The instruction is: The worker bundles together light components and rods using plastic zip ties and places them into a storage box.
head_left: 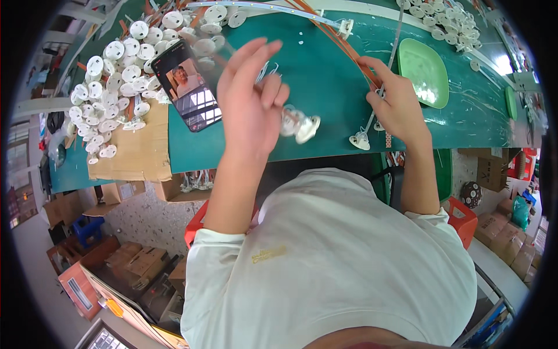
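At left, the cardboard sheet (145,145) reaches the front edge of the green table (331,145), and a dense heap of white fittings (131,72) crowds it. Open room lies between my two hands, a bare green stretch; farther right, the green tray (414,61) narrows the space beside my right hand, with more bare table beyond it.

Counting from the left: one cardboard sheet; a heap too thick for me to count; one lit phone (195,104); a blurred white cluster (299,125), number unclear; one light strip (273,8) along the back, ending in one fitting; one white fitting (360,140) near the front edge; one tray; a second heap (444,20) at the far right, also beyond counting.

My left hand (250,99) is raised beside the phone, fingers curled and blurred; I cannot tell whether it grips the cluster just beside it. My right hand (400,104) has thumb and index finger pinched on the orange strips (349,49), a thin pale strip (397,38) running down by the fingertips
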`<state>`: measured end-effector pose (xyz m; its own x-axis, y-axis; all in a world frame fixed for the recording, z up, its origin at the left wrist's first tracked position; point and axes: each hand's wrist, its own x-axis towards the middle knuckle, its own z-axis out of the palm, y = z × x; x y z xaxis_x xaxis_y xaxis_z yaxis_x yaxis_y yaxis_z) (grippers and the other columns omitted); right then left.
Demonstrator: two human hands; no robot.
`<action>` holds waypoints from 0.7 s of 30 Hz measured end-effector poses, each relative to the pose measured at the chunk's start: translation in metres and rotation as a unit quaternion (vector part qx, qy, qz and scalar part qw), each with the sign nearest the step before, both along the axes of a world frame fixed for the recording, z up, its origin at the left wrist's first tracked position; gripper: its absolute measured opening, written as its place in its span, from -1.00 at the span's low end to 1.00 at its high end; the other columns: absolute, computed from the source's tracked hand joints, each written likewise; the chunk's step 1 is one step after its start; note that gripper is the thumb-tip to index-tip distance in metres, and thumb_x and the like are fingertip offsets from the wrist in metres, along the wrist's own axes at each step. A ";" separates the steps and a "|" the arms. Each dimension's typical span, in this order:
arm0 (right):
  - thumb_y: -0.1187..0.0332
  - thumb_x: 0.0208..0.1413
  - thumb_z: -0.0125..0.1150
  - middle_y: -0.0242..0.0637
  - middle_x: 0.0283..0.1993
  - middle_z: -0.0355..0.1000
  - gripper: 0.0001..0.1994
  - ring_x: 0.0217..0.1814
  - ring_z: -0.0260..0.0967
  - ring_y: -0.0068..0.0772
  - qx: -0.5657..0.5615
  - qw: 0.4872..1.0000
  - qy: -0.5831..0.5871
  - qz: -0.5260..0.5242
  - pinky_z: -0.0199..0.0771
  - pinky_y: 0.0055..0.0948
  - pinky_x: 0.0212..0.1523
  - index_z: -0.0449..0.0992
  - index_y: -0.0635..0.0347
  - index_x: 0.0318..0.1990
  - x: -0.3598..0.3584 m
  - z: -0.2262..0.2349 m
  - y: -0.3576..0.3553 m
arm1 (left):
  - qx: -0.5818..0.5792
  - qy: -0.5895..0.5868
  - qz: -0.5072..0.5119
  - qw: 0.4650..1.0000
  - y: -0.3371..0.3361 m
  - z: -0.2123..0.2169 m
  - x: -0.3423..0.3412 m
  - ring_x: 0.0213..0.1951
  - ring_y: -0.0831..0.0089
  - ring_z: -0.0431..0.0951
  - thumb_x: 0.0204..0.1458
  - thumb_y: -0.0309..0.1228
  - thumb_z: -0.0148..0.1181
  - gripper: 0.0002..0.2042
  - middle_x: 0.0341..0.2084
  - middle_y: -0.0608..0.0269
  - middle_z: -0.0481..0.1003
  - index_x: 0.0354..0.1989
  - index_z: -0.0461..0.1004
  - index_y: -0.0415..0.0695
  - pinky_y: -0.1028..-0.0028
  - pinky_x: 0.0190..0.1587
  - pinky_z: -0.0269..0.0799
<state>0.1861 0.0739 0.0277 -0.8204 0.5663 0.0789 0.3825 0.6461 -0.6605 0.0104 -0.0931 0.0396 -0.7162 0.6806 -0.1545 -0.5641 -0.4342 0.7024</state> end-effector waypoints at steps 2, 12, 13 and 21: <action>0.58 -0.09 0.09 -0.07 -0.35 0.49 -0.45 -0.37 0.42 -0.08 0.004 1.000 0.001 0.006 0.42 -0.27 -0.26 0.40 0.10 0.17 0.003 0.002 -0.004 | -0.030 -0.019 -0.006 0.999 0.027 -0.002 -0.008 -0.67 0.64 0.09 0.21 -0.42 0.13 -0.81 -0.24 0.16 0.49 -0.10 0.37 -0.26 0.51 -0.53 0.13; 0.69 -0.15 0.07 -0.04 -0.25 0.49 -0.38 -0.28 0.46 -0.04 -0.004 1.000 0.006 0.026 0.45 -0.30 -0.18 0.36 0.12 0.19 0.037 0.014 -0.017 | -0.017 -0.098 -0.048 0.994 0.096 -0.028 -0.042 -0.71 0.64 0.04 0.24 -0.36 0.15 -0.85 -0.58 0.37 0.40 -0.33 0.40 -0.15 0.56 -0.60 -0.06; 0.69 -0.15 0.07 -0.04 -0.25 0.49 -0.38 -0.28 0.46 -0.04 -0.007 1.000 0.007 0.025 0.45 -0.30 -0.18 0.36 0.12 0.19 0.039 0.014 -0.015 | -0.020 -0.098 -0.049 0.994 0.097 -0.027 -0.040 -0.71 0.64 0.04 0.24 -0.36 0.15 -0.85 -0.58 0.37 0.40 -0.33 0.40 -0.15 0.56 -0.60 -0.06; 0.69 -0.13 0.04 -0.14 -0.44 0.40 -0.35 -0.42 0.36 -0.23 -0.043 0.999 0.018 -0.020 0.34 -0.35 -0.33 0.36 0.09 0.23 0.038 0.015 -0.012 | -0.121 0.159 0.069 0.978 0.085 -0.029 -0.046 -0.72 0.55 0.30 0.25 -0.26 0.14 -0.69 -0.58 0.20 0.50 -0.31 0.49 -0.33 0.52 -0.65 0.17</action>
